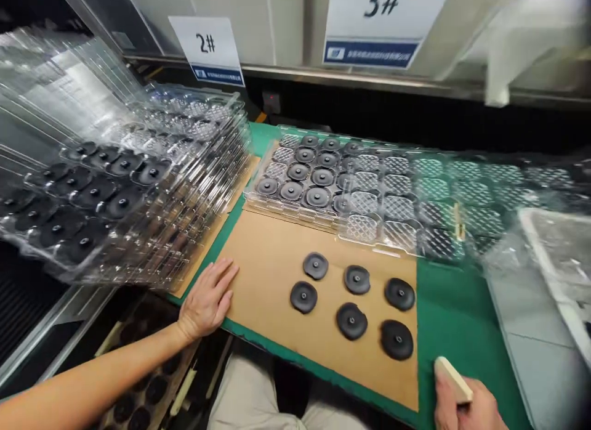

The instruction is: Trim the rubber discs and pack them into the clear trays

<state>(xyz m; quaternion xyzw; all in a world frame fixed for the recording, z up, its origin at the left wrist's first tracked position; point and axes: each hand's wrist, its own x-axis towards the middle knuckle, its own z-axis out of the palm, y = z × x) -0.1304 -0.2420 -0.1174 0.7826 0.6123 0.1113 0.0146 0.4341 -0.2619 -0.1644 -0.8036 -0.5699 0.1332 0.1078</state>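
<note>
My left hand [209, 299] rests with fingers outstretched on the left edge of a brown cardboard sheet [263, 245]. At the lower right, my right hand [468, 405] grips a cream-coloured flat bar [453, 379], whose material I cannot make out. Between the hands, several black rounded discs [351, 321], each with a small raised centre, lie in two rows on the cardboard, apart from both hands. Behind them sits a clear plastic blister tray [362, 227], with similar black discs in its left pockets.
A tall stack of clear trays [203, 190] holding black discs stands at the left. The green tabletop [471, 313] shows around the cardboard. On the right is a white-rimmed bin [545, 263]. Signs marked 2# [207, 48] and 3# [381, 23] hang at the back.
</note>
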